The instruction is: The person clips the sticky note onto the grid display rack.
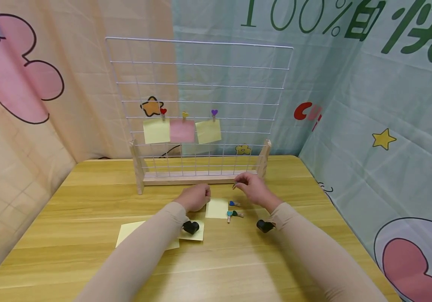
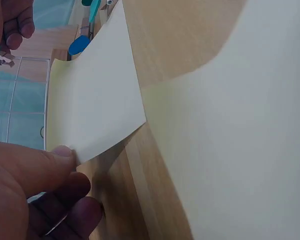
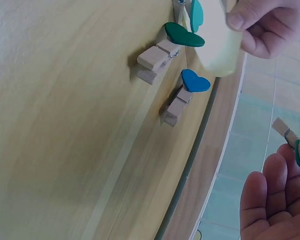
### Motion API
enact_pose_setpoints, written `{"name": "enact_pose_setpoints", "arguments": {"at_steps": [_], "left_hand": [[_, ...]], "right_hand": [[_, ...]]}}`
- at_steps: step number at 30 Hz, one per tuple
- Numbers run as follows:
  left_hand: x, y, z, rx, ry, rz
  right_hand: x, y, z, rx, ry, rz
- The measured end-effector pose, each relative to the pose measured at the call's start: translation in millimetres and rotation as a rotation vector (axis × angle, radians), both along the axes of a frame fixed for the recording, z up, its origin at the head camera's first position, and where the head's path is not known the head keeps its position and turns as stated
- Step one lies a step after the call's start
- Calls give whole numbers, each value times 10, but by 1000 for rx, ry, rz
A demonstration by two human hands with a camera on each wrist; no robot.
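My left hand (image 1: 195, 197) pinches one corner of a pale yellow paper note (image 1: 217, 209) between thumb and fingers; in the left wrist view the note (image 2: 95, 90) bends up at that end. Held between thumb and finger of my right hand (image 1: 254, 188) is a small wooden clothespin (image 3: 285, 131) with a green heart, in front of the rack's base. On the table between the hands lie several more heart clothespins: a blue one (image 3: 195, 81), a dark green one (image 3: 184, 36) and a teal one (image 3: 196, 15).
Behind the hands stands a white wire grid rack (image 1: 246, 87) in a wooden base (image 1: 193, 180). Two yellow notes and a pink note (image 1: 182, 131) hang on it from heart clothespins. More yellow notes (image 1: 129, 230) lie under the left forearm. Printed curtains (image 1: 351, 100) surround the table.
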State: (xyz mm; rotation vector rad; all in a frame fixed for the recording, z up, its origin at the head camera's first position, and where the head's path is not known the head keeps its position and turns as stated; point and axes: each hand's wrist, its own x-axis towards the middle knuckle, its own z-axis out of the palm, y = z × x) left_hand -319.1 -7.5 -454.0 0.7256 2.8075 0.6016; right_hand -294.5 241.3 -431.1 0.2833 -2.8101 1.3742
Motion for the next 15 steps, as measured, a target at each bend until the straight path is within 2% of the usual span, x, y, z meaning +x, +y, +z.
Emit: {"name": "enact_pose_setpoints", "arguments": {"at_steps": [7,15], "left_hand": [[-39,-39,54,106,2,35],[-43,-41,102,246,10,48]], "right_hand": [[17,10,24,16,1,-33],[28,31,25,-19,33,-15]]}}
